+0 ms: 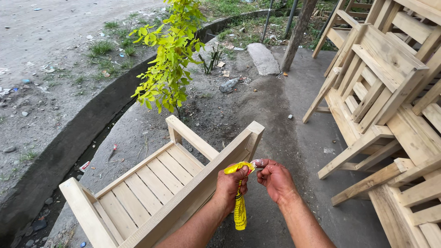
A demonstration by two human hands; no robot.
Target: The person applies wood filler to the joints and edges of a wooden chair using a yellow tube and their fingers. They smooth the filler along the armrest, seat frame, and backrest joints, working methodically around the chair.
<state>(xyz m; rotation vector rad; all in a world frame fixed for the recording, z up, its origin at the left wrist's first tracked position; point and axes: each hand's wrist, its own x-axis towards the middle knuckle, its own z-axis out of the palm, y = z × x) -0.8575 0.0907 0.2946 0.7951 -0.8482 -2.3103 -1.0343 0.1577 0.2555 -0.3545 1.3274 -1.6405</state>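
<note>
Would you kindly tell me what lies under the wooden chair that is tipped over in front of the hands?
Under the wooden chair only bare concrete ground shows around its edges. The slatted seat and frame cover whatever lies directly beneath, so that cannot be seen.

Yellow tube with dark print beside the pale bare-wood chair, bright yellow-green shrub behind the chair, grey concrete ground.

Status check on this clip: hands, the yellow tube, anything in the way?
Left hand grip shut on yellow tube. Right hand pinching its tip. Wooden chair directly left, touching nothing.
</note>
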